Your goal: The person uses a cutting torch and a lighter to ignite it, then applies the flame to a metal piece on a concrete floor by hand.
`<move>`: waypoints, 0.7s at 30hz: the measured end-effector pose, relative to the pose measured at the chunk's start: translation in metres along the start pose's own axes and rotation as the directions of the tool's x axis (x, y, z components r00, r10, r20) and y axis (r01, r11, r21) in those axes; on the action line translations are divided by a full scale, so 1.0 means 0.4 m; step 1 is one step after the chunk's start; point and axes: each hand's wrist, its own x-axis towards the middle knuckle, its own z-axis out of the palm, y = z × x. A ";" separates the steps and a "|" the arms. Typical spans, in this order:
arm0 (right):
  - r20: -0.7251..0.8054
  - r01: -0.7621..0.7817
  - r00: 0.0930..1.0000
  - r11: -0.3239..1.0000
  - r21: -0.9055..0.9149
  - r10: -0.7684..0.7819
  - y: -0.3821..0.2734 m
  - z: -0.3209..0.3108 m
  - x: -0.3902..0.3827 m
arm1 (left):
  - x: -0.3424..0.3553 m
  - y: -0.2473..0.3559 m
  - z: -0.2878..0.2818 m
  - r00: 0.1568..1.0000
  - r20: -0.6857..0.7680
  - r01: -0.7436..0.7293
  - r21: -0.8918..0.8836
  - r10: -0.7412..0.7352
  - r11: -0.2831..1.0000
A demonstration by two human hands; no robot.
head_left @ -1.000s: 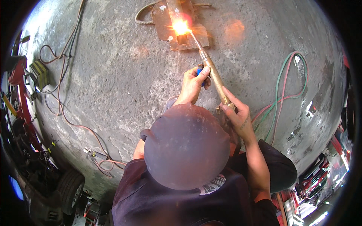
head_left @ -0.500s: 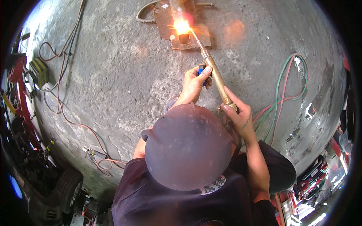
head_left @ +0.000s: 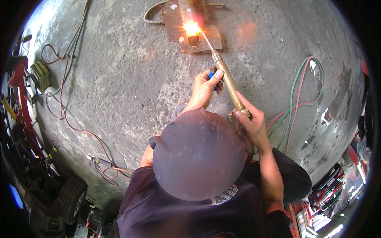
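My left hand (head_left: 205,89) grips a blue lighter (head_left: 212,79), its thumb beside the brass torch (head_left: 228,85). My right hand (head_left: 253,123) holds the torch's valve end. The slim nozzle points up-left to a bright glowing spot (head_left: 192,27) on a metal bar (head_left: 185,8), which lies on a rusty metal plate (head_left: 172,27) with a square piece or opening below the glow; the glare hides detail. A large grey rounded head covering (head_left: 196,154) and dark shirt (head_left: 154,210) fill the lower middle, hiding part of both forearms.
Concrete floor (head_left: 131,67) surrounds the work. Green and red hoses (head_left: 295,105) loop at right, dark and brown hoses (head_left: 63,85) at left beside a yellow-black block (head_left: 41,77). A vehicle wheel (head_left: 73,200) and red equipment (head_left: 22,75) line the left edge; clutter fills the lower right.
Compared with a second earlier, the plate, torch and hands sit very slightly farther right in the picture. The grips and the glow look the same.
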 end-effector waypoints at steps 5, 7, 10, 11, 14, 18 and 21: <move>0.001 0.009 1.000 1.000 -0.022 -0.009 0.005 -0.003 0.001 | 0.001 -0.001 -0.001 1.000 -0.003 0.002 0.004 -0.002 1.000; 0.001 0.008 1.000 1.000 0.000 -0.008 0.001 -0.001 0.000 | 0.001 -0.001 0.000 1.000 -0.004 0.001 0.004 -0.001 1.000; 0.006 -0.003 1.000 1.000 0.013 0.003 -0.003 -0.001 -0.001 | 0.000 0.001 -0.001 1.000 -0.003 0.004 0.009 -0.004 1.000; 0.007 -0.007 1.000 1.000 0.015 0.007 -0.002 -0.002 -0.001 | 0.000 0.001 0.000 1.000 0.002 0.002 0.005 -0.002 1.000; 0.012 0.011 1.000 1.000 0.015 -0.011 0.005 -0.005 0.000 | 0.001 -0.004 -0.002 1.000 0.008 -0.002 -0.008 0.002 1.000; 0.013 0.002 1.000 1.000 -0.009 -0.002 0.004 -0.007 -0.001 | 0.002 -0.005 -0.001 1.000 0.011 -0.005 -0.016 0.005 1.000; 0.013 0.001 1.000 1.000 0.010 -0.001 0.001 -0.005 -0.003 | 0.001 -0.003 0.002 1.000 0.003 0.002 -0.023 -0.002 1.000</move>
